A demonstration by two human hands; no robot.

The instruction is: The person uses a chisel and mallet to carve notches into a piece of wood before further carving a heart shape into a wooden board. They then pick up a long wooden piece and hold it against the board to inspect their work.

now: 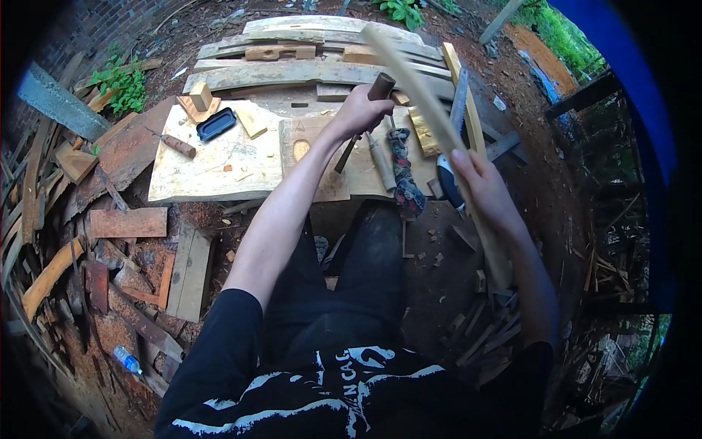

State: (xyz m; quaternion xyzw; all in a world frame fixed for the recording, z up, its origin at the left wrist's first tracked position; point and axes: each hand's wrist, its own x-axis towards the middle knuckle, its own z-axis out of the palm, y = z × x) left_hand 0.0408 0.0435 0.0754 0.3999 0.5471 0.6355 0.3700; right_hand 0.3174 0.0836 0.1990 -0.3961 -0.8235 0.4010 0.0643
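My left hand (360, 113) is closed round the dark handle of a chisel (382, 86), above the workbench. On the right, my right hand (486, 192) grips a long pale wooden stick (417, 89), which slants from the upper middle down past my wrist. Below the left hand lie a wooden-handled tool (381, 162) and a bundle wrapped in patterned cloth (406, 175). A board with an oval mark (300, 150) is on the bench to the left of them. Part of a white and dark round object (447, 181) shows beside my right hand.
Long planks (314, 73) lie across the bench's far side. A black tray (216, 124), a wood block (200, 96) and a brown-handled tool (178, 145) rest on the pale slab (219, 183) at left. Scrap wood (129, 222) and a bottle (128, 359) litter the ground.
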